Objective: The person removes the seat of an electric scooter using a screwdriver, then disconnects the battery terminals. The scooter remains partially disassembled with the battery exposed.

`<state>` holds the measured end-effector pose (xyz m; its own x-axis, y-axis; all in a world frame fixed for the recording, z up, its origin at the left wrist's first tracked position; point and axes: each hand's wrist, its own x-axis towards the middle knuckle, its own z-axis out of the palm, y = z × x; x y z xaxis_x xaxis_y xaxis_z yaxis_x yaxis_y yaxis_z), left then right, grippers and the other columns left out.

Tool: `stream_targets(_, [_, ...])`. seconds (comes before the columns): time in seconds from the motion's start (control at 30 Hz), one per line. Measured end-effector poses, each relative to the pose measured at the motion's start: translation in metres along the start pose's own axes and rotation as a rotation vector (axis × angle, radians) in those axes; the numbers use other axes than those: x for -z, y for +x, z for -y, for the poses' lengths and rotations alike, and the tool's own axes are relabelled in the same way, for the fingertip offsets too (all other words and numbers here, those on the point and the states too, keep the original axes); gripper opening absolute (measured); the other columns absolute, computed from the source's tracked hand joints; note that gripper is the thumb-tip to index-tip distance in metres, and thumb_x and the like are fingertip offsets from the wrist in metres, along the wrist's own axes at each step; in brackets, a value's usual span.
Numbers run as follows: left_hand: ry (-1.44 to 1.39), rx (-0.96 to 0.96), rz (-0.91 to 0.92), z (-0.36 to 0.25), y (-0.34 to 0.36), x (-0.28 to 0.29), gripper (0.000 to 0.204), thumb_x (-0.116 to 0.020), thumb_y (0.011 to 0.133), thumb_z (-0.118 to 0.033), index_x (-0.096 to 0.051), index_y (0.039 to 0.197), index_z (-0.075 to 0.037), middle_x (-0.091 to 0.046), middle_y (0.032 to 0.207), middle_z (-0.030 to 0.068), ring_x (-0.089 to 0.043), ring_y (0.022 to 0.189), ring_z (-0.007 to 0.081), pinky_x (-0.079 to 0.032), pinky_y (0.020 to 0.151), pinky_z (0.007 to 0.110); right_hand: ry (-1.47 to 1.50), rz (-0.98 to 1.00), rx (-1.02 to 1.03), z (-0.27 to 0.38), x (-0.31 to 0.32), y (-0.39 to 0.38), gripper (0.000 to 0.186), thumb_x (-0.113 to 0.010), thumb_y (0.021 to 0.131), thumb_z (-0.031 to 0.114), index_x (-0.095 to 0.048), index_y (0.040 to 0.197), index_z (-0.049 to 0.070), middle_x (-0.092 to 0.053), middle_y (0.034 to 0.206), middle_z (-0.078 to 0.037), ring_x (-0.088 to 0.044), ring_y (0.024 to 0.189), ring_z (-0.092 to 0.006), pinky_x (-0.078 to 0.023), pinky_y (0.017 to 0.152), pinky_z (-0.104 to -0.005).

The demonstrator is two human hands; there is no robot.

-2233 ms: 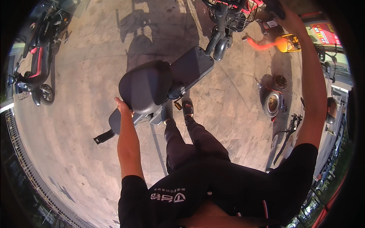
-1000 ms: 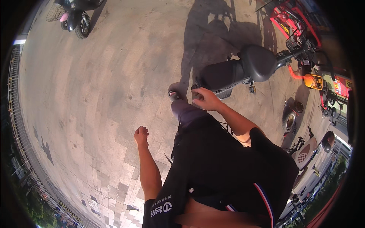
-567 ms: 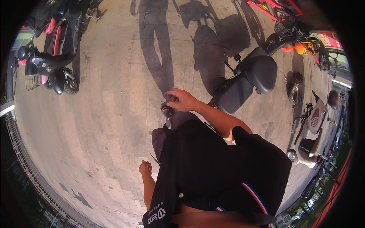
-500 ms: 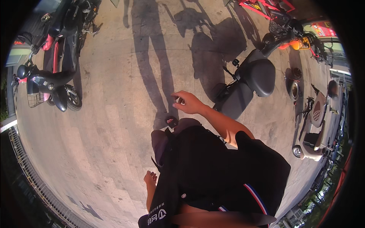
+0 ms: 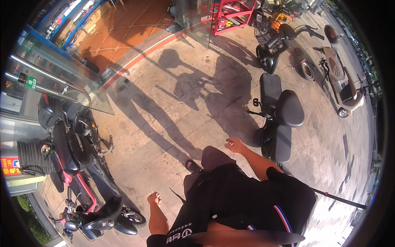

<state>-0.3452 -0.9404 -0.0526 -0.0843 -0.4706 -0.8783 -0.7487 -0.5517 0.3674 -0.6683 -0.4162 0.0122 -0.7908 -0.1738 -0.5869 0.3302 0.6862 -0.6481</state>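
My left hand (image 5: 154, 198) hangs low beside my body, its fingers loosely curled in and nothing seen in them. Farther forward, my right hand (image 5: 235, 145) swings in front of my thigh, with fingers partly bent, apart and empty. Neither hand touches anything. Nearest to my right hand stands an electric scooter (image 5: 290, 108) with a dark seat, a short way to its right. On my left, across some paving, another scooter with a black seat (image 5: 72, 150) and pink trim is parked. A sandalled foot (image 5: 192, 165) shows below my dark trousers.
Ahead on the left, a glass door (image 5: 61, 82) stands open to a shop with an orange tiled floor (image 5: 119, 31) and blue shelves (image 5: 68, 31). A red tool cart (image 5: 232, 18) is beyond. A beige scooter (image 5: 343, 84) stands at right. Shadows cross the paving (image 5: 164, 103).
My view has turned left and moved forward, bringing the shop doorway and shelves into sight. My right hand has swung back toward my body; the left has come forward slightly.
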Motion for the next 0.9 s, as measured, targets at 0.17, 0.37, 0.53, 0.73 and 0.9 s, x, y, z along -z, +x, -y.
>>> stream_targets(0.17, [0.062, -0.509, 0.318, -0.386, 0.042, -0.101, 0.015, -0.064, 0.089, -0.014, -0.057, 0.077, -0.009, -0.054, 0.069, -0.0025, -0.049, 0.060, 0.0070, -0.033, 0.051, 0.024, 0.015, -0.225, -0.495, -0.026, 0.023, 0.052, 0.044, -0.064, 0.081, 0.042, -0.074, 0.102, 0.005, -0.073, 0.100, -0.017, -0.071, 0.094, -0.0313, -0.055, 0.084, -0.0418])
stream_targets(0.37, [0.065, -0.736, 0.231, -0.561, 0.042, -0.259, 0.026, -0.074, 0.088, -0.024, -0.067, 0.097, -0.001, -0.070, 0.087, 0.0056, -0.064, 0.078, 0.0123, -0.047, 0.063, 0.027, -0.017, -0.066, -0.636, 0.074, 0.050, 0.225, 0.048, -0.058, 0.082, 0.044, -0.074, 0.092, 0.000, -0.072, 0.086, -0.019, -0.072, 0.071, -0.0272, -0.058, 0.069, -0.0382])
stream_targets(0.53, [0.199, -0.188, 0.398, -0.534, 0.087, -0.285, 0.022, -0.073, 0.087, -0.017, -0.065, 0.089, 0.003, -0.061, 0.070, 0.0052, -0.055, 0.057, 0.0123, -0.043, 0.050, 0.024, 0.062, -0.243, -0.097, 0.270, 0.131, 0.428, 0.051, -0.065, 0.082, 0.045, -0.069, 0.116, 0.006, -0.072, 0.104, -0.016, -0.068, 0.102, -0.0323, -0.053, 0.088, -0.0410])
stream_targets(0.73, [0.696, -0.019, 0.456, -0.592, 0.164, -0.299, 0.020, -0.068, 0.089, -0.021, -0.060, 0.084, -0.003, -0.061, 0.076, 0.0049, -0.055, 0.061, 0.0149, -0.044, 0.053, 0.029, 0.407, -0.526, 0.192, 0.425, 0.226, 0.565, 0.044, -0.067, 0.086, 0.035, -0.067, 0.119, 0.006, -0.072, 0.102, -0.015, -0.070, 0.094, -0.0270, -0.054, 0.083, -0.0360])
stream_targets(0.9, [0.767, -0.136, 0.825, -0.789, 0.201, -0.379, 0.021, -0.064, 0.092, -0.023, -0.055, 0.081, -0.007, -0.060, 0.082, 0.0047, -0.055, 0.064, 0.0172, -0.045, 0.056, 0.032, 0.255, -0.539, -0.275, 0.403, 0.205, 0.571, 0.048, -0.070, 0.084, 0.039, -0.068, 0.118, 0.005, -0.073, 0.100, -0.015, -0.070, 0.095, -0.0282, -0.054, 0.085, -0.0374])
